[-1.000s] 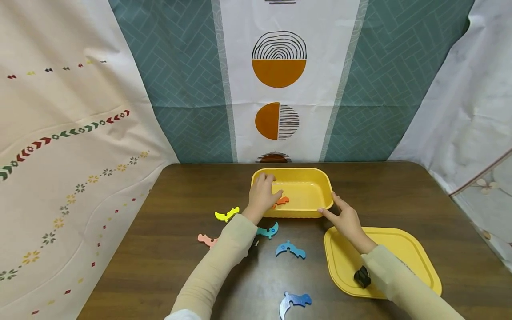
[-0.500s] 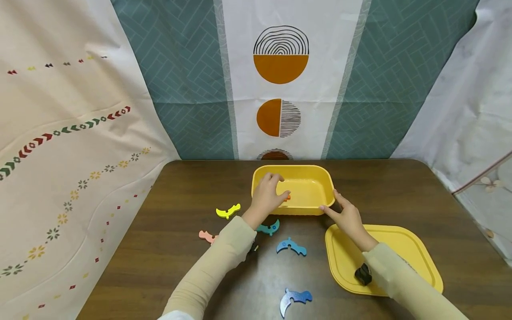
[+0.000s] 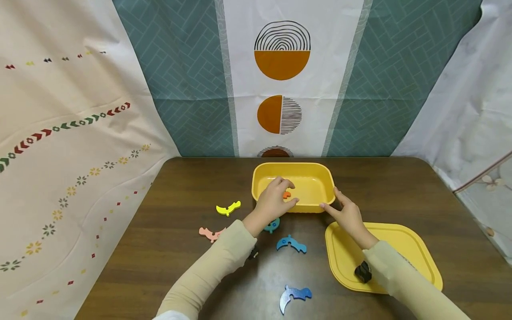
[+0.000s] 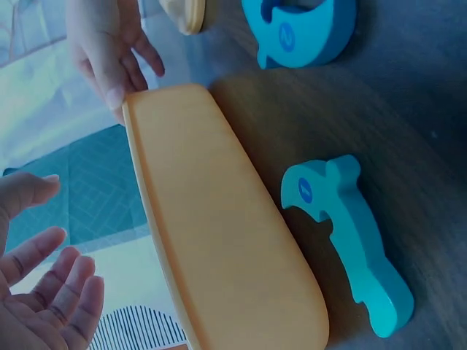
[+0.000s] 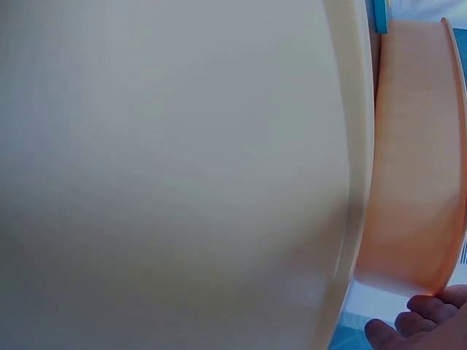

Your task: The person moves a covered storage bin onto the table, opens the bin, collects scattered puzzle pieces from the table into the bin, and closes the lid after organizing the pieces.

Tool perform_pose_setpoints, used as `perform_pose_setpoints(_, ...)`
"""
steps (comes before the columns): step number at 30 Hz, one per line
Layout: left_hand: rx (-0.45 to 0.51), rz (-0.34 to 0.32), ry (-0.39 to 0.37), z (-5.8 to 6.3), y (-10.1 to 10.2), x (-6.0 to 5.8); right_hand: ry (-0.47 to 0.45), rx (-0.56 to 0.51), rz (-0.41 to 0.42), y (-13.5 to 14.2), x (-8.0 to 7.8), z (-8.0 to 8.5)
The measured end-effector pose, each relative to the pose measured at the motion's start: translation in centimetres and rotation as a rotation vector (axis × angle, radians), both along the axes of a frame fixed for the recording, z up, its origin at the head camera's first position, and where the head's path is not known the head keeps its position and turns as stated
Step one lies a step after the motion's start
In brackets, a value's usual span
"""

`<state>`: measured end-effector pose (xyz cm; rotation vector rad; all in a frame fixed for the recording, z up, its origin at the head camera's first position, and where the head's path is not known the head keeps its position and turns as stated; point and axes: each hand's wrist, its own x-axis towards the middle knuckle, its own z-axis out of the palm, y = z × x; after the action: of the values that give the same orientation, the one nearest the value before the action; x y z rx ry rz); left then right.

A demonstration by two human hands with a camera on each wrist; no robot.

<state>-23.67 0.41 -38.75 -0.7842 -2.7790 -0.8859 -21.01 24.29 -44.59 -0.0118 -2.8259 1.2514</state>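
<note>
My left hand point(image 3: 276, 198) hovers above the near-left part of a yellow plastic box point(image 3: 316, 180), thumb and fingers apart and nothing between them. An orange piece point(image 3: 286, 195) lies in the box, partly hidden by that hand. My right hand point(image 3: 349, 218) holds the box's near-right corner, thumb on the front and fingers along the side. In the left wrist view, the right thumb point(image 4: 113, 91) touches the rim. A teal curved piece point(image 4: 357, 240) lies beside the box; in the head view the left hand and forearm partly cover it.
A yellow lid point(image 3: 400, 258) lies at the right, under the right forearm. Curved pieces are spread on the brown table point(image 3: 192, 182): yellow point(image 3: 228, 208), pink point(image 3: 210, 234), light blue point(image 3: 291, 243) and dark blue point(image 3: 295, 294). A patterned curtain point(image 3: 192, 89) hangs behind.
My left hand has shifted right and slightly nearer inside the box area, covering more of the teal piece. The right hand keeps its place at the corner. The head view tilts slightly.
</note>
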Motion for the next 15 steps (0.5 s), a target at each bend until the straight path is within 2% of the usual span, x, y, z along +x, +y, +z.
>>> perform_pose_setpoints(5,-0.015,-0.074,0.006,-0.2,-0.5,0.5,0.003,0.002,-0.006,0.0,0.0,0.0)
perform_pose_setpoints(15,-0.074,-0.145,-0.008,-1.1,-1.3,1.8,-0.002,-0.001,-0.002,0.0,0.0,-0.1)
